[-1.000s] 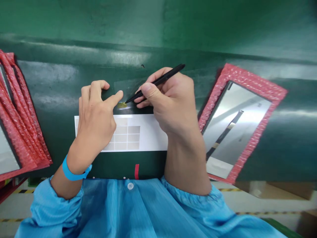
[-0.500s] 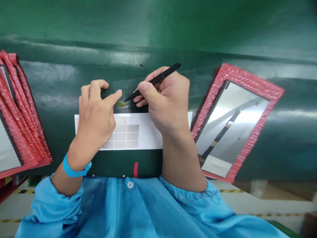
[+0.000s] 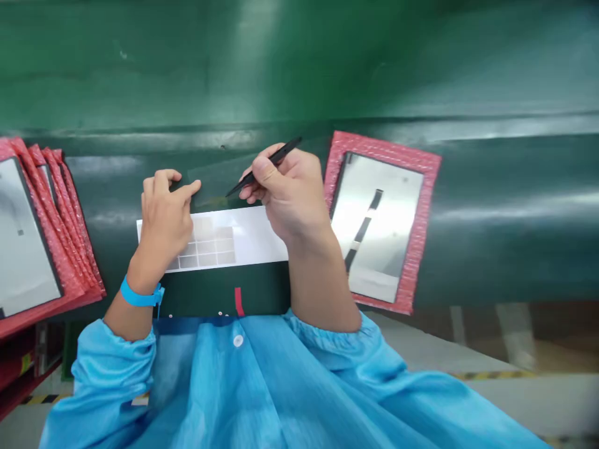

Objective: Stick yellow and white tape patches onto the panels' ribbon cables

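Black tweezers [image 3: 281,156] are pinched in my right hand [image 3: 297,193], their tip pointing down and left at the green mat just above a white label sheet [image 3: 253,234]. My left hand [image 3: 163,215] lies over the sheet's left end with its fingers apart and holds nothing. Rows of greyish rectangular labels [image 3: 206,249] show on the sheet between my hands. A faint clear film [image 3: 213,178] lies on the mat beyond the sheet. Whether the tweezers' tip grips anything is too small to tell.
To the right, a silvery panel [image 3: 397,231] with a dark strip lies on pink bubble wrap [image 3: 416,249]. Several pink bubble-wrap bags [image 3: 70,249] overlap at the left, beside another panel [image 3: 23,249]. A red tape piece [image 3: 239,302] marks the near mat edge.
The view has shifted, with the right panel appearing further left and the left stack showing more. The yellow patch under the tweezers' tip looks fainter. Both hands keep nearly the same pose.
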{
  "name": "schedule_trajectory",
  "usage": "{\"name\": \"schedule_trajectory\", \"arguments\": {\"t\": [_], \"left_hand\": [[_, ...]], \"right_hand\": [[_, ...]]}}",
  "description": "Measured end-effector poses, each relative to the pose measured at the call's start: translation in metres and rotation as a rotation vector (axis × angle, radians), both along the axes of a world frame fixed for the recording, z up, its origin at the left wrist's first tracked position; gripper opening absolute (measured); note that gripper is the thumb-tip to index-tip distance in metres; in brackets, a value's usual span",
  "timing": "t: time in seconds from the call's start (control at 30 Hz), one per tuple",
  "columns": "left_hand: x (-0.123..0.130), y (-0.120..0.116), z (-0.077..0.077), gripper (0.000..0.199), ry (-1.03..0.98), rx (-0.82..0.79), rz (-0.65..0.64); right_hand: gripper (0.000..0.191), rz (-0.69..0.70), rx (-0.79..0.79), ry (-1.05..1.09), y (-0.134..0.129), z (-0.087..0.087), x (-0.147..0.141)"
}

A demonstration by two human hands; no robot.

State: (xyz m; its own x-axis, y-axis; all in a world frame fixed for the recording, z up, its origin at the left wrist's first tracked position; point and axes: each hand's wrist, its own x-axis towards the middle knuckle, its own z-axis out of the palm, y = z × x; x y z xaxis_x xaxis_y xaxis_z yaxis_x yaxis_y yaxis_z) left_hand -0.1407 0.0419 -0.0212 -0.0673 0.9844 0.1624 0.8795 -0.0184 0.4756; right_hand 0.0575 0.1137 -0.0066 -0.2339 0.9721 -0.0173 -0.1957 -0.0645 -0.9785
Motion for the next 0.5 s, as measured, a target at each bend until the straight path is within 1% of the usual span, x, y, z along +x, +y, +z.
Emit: {"name": "schedule_trajectory", "arguments": {"t": [0.07, 0.13, 0.2, 0.27, 0.3, 0.33, 0.37, 0.43, 0.5], "left_hand": [[-0.007, 0.005, -0.001, 0.042, 0.018, 0.032, -0.009], [-0.013, 0.008, 0.002, 0.041, 0.013, 0.077, -0.013], [-0.013, 0.009, 0.010, 0.041, -0.006, 0.139, -0.001], [-0.002, 0.003, 0.021, 0.040, -0.010, 0.207, 0.023], [0.008, -0.003, 0.027, 0.038, -0.007, 0.248, 0.030], [0.022, -0.011, 0.033, 0.036, -0.011, 0.250, 0.016], [0.039, -0.020, 0.037, 0.033, -0.024, 0.260, -0.018], [0.080, -0.039, 0.040, 0.028, -0.076, 0.264, -0.162], [0.123, -0.053, 0.036, 0.026, -0.137, 0.253, -0.321]], "right_hand": [[0.061, -0.021, 0.001, 0.009, -0.005, 0.008, 0.011], [0.062, -0.051, 0.019, -0.024, -0.012, 0.016, 0.030], [0.061, -0.106, 0.039, -0.078, -0.019, 0.023, 0.058], [0.057, -0.194, 0.051, -0.127, -0.029, 0.029, 0.094], [0.055, -0.246, 0.057, -0.146, -0.035, 0.030, 0.113], [0.052, -0.300, 0.063, -0.163, -0.041, 0.031, 0.131], [0.051, -0.355, 0.071, -0.178, -0.048, 0.030, 0.149], [0.051, -0.443, 0.075, -0.205, -0.062, 0.024, 0.177], [0.053, -0.487, 0.036, -0.236, -0.073, 0.015, 0.194]]}}
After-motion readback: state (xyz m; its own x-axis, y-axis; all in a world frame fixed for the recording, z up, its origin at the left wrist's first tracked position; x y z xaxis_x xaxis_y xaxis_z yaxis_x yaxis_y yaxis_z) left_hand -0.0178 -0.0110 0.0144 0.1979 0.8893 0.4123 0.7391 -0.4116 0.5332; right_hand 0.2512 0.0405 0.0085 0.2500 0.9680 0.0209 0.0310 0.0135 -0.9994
